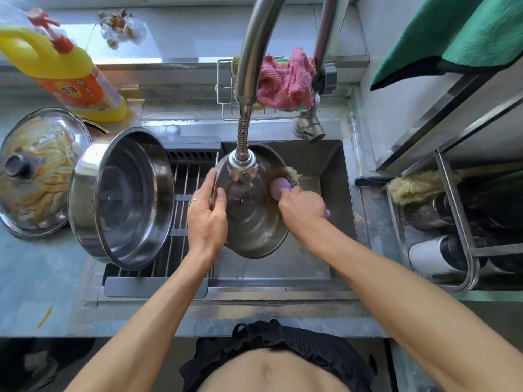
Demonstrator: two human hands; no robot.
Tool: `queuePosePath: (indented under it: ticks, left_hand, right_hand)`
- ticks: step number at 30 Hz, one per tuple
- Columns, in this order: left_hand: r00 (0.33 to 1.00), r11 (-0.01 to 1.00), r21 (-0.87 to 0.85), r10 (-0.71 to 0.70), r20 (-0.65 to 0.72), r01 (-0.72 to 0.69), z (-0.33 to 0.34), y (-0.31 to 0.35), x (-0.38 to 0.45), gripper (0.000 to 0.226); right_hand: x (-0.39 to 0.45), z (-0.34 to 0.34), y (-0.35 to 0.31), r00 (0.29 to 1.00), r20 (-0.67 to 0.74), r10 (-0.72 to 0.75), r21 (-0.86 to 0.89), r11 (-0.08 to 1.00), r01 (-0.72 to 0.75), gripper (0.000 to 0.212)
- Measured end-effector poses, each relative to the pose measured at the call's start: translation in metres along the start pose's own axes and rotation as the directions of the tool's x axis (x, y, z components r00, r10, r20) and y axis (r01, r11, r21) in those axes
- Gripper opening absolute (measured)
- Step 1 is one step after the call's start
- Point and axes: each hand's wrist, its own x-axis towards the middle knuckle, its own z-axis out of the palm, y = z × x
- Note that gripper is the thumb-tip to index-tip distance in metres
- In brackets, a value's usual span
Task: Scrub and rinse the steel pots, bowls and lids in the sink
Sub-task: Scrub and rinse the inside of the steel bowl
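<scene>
Under the faucet head (pixel 242 162) in the sink (pixel 334 165) I hold a steel lid (pixel 252 219) tilted, its underside facing me. My left hand (pixel 206 213) grips its left rim, thumb on the inside. My right hand (pixel 304 206) holds a purple-handled brush (pixel 278 188) against the lid's right side; bristles stick out past the rim. A large steel pot (pixel 121 199) lies on its side on the drain rack (pixel 186 222), mouth towards me. A greasy, sauce-smeared lid (pixel 36 171) lies knob up on the left counter.
A yellow detergent bottle (pixel 65 72) stands at the back left. A wire caddy with a pink cloth (pixel 285 77) hangs behind the faucet. On the right, a steel rack (pixel 452 236) holds a brush and dark utensils, with a green cloth (pixel 467 32) above.
</scene>
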Motion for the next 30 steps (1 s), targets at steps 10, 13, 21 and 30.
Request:
queuePosePath:
  ticks: [10, 13, 21, 30]
  left_hand:
    - [0.985, 0.977, -0.129, -0.166, 0.038, 0.170, 0.005, -0.003, 0.006, 0.037]
    - [0.977, 0.974, -0.090, -0.212, -0.019, 0.209, -0.001, -0.007, 0.021, 0.044]
    - [0.966, 0.961, -0.092, -0.260, -0.003, 0.259, -0.010, -0.019, 0.017, 0.037]
    - [0.948, 0.944, -0.099, -0.318, -0.022, 0.314, 0.009, -0.003, 0.007, 0.031]
  right_hand:
    - [-0.006, 0.005, -0.014, 0.934, -0.293, -0.203, 0.547, 0.766, 0.338, 0.062]
    - [-0.017, 0.006, -0.015, 0.941, -0.140, -0.308, 0.725, 0.616, 0.309, 0.046]
    - [-0.028, 0.003, 0.021, 0.999, 0.049, 0.023, 0.327, 0.944, -0.038, 0.034]
    - [-0.014, -0.005, -0.026, 0.961, -0.163, -0.224, 0.660, 0.699, 0.275, 0.050]
